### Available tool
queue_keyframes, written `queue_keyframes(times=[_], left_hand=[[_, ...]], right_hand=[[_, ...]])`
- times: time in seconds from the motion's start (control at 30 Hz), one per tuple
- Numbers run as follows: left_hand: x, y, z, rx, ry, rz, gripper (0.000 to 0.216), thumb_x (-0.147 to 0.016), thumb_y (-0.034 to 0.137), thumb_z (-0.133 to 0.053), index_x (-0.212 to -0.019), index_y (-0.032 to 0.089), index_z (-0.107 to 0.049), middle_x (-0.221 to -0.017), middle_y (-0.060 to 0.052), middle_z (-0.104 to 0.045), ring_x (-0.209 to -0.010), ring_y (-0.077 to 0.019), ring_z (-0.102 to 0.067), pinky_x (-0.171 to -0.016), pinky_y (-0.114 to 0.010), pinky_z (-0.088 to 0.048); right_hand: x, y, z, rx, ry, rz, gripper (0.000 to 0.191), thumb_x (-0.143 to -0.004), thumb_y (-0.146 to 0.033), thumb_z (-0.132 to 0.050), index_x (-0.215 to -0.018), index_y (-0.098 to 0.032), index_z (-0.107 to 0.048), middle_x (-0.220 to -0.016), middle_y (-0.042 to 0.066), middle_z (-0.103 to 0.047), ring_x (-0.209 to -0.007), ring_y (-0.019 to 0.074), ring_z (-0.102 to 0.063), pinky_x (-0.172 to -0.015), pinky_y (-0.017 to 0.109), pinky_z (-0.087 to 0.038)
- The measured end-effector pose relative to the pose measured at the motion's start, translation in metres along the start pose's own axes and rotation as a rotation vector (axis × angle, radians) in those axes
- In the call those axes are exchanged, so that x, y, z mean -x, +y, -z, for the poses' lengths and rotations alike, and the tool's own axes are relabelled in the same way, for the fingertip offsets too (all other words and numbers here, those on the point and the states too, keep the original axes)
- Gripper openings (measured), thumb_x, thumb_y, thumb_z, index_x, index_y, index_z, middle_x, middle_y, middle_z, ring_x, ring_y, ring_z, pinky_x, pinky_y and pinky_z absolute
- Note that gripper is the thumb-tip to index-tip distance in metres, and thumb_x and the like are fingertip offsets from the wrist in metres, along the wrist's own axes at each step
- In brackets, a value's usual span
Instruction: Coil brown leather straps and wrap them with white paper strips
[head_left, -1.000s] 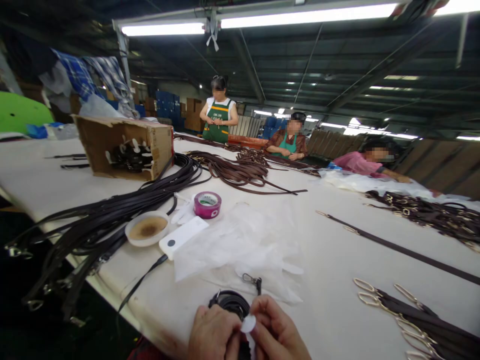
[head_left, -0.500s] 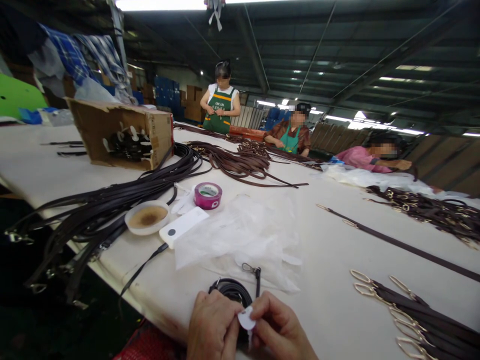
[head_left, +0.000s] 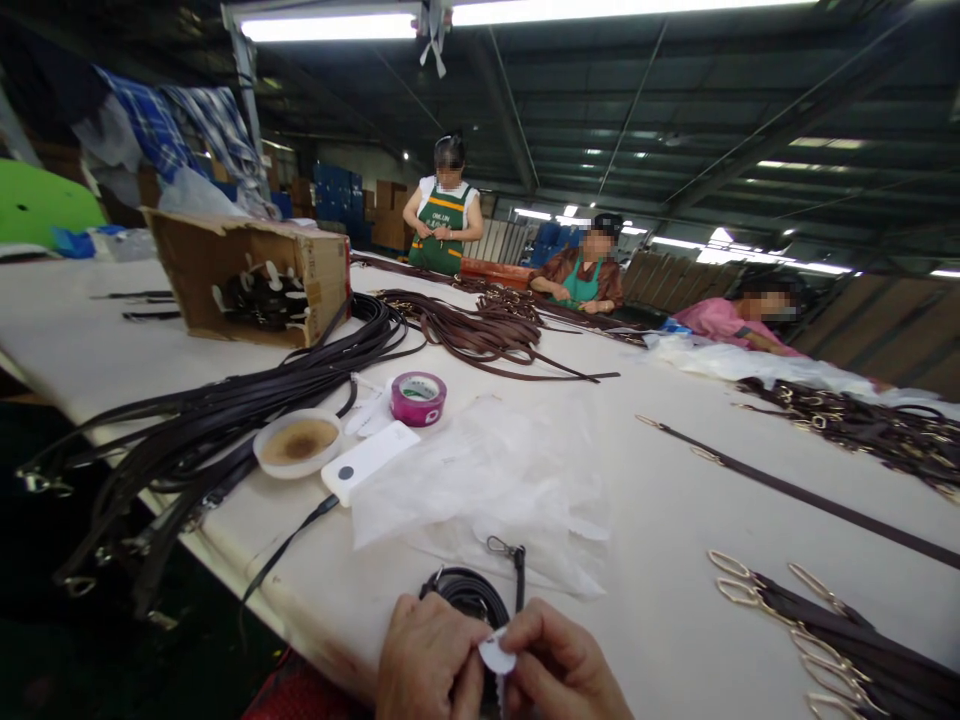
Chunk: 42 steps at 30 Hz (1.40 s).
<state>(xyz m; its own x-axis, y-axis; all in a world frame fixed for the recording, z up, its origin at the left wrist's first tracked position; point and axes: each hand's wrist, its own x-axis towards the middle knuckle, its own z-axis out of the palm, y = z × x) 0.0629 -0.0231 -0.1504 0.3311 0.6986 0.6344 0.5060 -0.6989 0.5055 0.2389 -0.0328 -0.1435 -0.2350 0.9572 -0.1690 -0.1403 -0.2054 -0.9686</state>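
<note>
At the near edge of the table lies a coiled black strap, its loose end with a metal snap hook pointing away from me. My left hand is closed over the near side of the coil, its fingertips against the edge of a white tag. Between thumb and forefinger my right hand pinches that white rounded tag, just beside the coil. A narrow strip hangs below the tag; its lower part is hidden by my fingers.
Left of my hands are a dish, a white device, purple tape and piled black straps. A plastic sheet lies ahead. An open carton stands behind; brown straps lie right. Several co-workers sit or stand across the table.
Both hands stay at the coil and tag, with only a slight finger shift. The view has tilted a little, so the scene sits slightly lower. The pink-sleeved co-worker's arm has come down.
</note>
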Motion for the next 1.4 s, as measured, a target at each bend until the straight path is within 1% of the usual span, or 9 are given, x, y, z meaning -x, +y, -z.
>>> queue_keyframes(times=[0.1,0.27,0.4,0.53,0.83,0.97,1.1,1.17,1.4], left_hand=[[-0.002,0.003,0.002,0.016,-0.004,-0.003,0.019,-0.086,0.009,-0.046,-0.086,0.023,-0.059,-0.072,0.002,-0.066,-0.067,-0.0174,-0.057,-0.061,-0.033,-0.029],[-0.008,0.009,0.003,0.002,0.043,-0.025,0.019,-0.087,0.012,-0.044,-0.078,0.022,-0.057,-0.065,0.002,-0.062,-0.062,-0.0174,-0.053,-0.059,-0.033,-0.026],[-0.008,0.01,0.003,-0.041,0.026,-0.007,0.021,-0.085,0.01,-0.042,-0.074,0.021,-0.056,-0.065,0.0,-0.061,-0.063,-0.0182,-0.052,-0.06,-0.033,-0.025],[-0.007,0.011,0.002,-0.059,-0.011,0.025,0.019,-0.083,0.01,-0.042,-0.076,0.021,-0.056,-0.067,-0.001,-0.061,-0.065,-0.0191,-0.052,-0.061,-0.033,-0.025],[-0.009,0.012,0.005,-0.023,-0.052,0.025,0.019,-0.083,0.009,-0.042,-0.078,0.02,-0.056,-0.071,-0.001,-0.062,-0.069,-0.0193,-0.051,-0.062,-0.034,-0.025],[-0.011,0.011,0.002,-0.063,-0.02,0.011,0.016,-0.078,0.008,-0.044,-0.071,0.02,-0.051,-0.067,0.0,-0.059,-0.066,-0.0185,-0.049,-0.061,-0.033,-0.024],[-0.01,0.01,-0.001,-0.09,-0.011,-0.014,0.018,-0.083,0.01,-0.041,-0.073,0.02,-0.05,-0.067,0.0,-0.059,-0.064,-0.0184,-0.049,-0.06,-0.033,-0.023],[-0.009,0.01,-0.001,-0.103,-0.014,-0.009,0.019,-0.086,0.012,-0.041,-0.072,0.02,-0.05,-0.066,-0.001,-0.059,-0.064,-0.0187,-0.049,-0.06,-0.033,-0.023],[-0.008,0.009,0.0,-0.096,-0.016,0.006,0.022,-0.087,0.011,-0.038,-0.071,0.02,-0.051,-0.066,-0.002,-0.058,-0.065,-0.0187,-0.051,-0.06,-0.033,-0.025]], right_hand=[[0.004,-0.009,-0.003,0.003,0.043,0.006,0.038,-0.073,-0.053,-0.078,-0.074,-0.019,-0.062,-0.056,-0.002,-0.066,-0.052,0.0114,-0.06,-0.055,0.022,-0.044],[0.005,-0.023,-0.007,0.047,0.006,0.03,0.04,-0.076,-0.054,-0.075,-0.073,-0.016,-0.063,-0.059,0.001,-0.067,-0.055,0.0127,-0.06,-0.058,0.023,-0.046],[0.003,-0.024,-0.011,0.039,0.056,-0.026,0.04,-0.074,-0.053,-0.077,-0.076,-0.017,-0.06,-0.056,-0.003,-0.062,-0.05,0.0095,-0.055,-0.052,0.021,-0.042],[0.002,-0.024,-0.01,-0.046,0.008,-0.063,0.04,-0.07,-0.046,-0.083,-0.089,-0.018,-0.062,-0.063,-0.004,-0.064,-0.051,0.0073,-0.054,-0.053,0.019,-0.039],[0.0,-0.026,-0.007,-0.041,-0.013,-0.078,0.041,-0.07,-0.042,-0.084,-0.091,-0.017,-0.059,-0.062,-0.006,-0.061,-0.052,0.0078,-0.053,-0.054,0.021,-0.038],[0.0,-0.027,-0.003,-0.019,-0.103,-0.064,0.038,-0.074,-0.046,-0.08,-0.089,-0.016,-0.061,-0.065,-0.004,-0.06,-0.057,0.0084,-0.053,-0.058,0.022,-0.04],[0.002,-0.028,0.003,-0.024,-0.172,-0.039,0.044,-0.08,-0.047,-0.074,-0.109,-0.017,-0.061,-0.075,-0.001,-0.063,-0.069,0.0127,-0.059,-0.068,0.026,-0.043],[0.003,-0.027,0.002,-0.03,-0.156,-0.035,0.047,-0.08,-0.047,-0.074,-0.113,-0.019,-0.058,-0.073,-0.002,-0.061,-0.067,0.0129,-0.059,-0.067,0.026,-0.043],[-0.001,-0.025,-0.006,0.029,-0.047,-0.037,0.045,-0.078,-0.052,-0.074,-0.102,-0.018,-0.058,-0.063,-0.006,-0.057,-0.054,0.0101,-0.054,-0.057,0.023,-0.041]])
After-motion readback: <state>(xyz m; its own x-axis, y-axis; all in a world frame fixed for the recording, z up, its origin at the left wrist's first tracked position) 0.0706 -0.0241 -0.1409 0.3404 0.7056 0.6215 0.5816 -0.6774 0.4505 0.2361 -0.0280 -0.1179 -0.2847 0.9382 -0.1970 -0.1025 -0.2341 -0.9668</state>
